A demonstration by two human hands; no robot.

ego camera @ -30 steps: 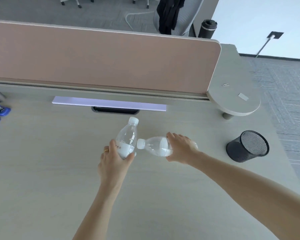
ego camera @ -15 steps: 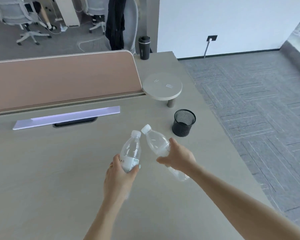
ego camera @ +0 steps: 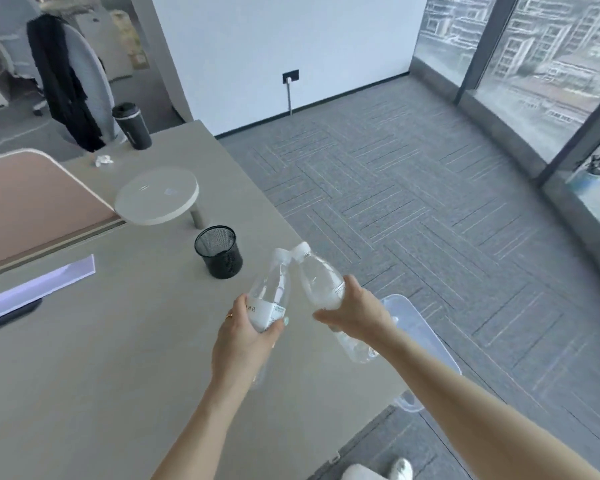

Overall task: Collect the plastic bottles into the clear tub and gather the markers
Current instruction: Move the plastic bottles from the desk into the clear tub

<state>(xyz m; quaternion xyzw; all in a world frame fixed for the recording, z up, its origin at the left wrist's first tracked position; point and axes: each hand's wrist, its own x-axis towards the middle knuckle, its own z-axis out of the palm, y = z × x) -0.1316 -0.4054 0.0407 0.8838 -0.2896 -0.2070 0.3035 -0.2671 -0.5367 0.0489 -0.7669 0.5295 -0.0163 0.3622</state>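
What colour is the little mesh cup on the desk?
Black. The mesh cup shows best in the head view, the only one.

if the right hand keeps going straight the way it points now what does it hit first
Probably the bottle in the left hand: the right hand points up-left, and its own bottle already meets that bottle at the caps. Depth is unclear.

A black mesh cup (ego camera: 219, 251) is seen near the desk's (ego camera: 84, 358) right edge, beside a round raised shelf (ego camera: 156, 197). A dark tumbler (ego camera: 131, 125) is set at the far corner, crumpled paper (ego camera: 104, 160) nearby.
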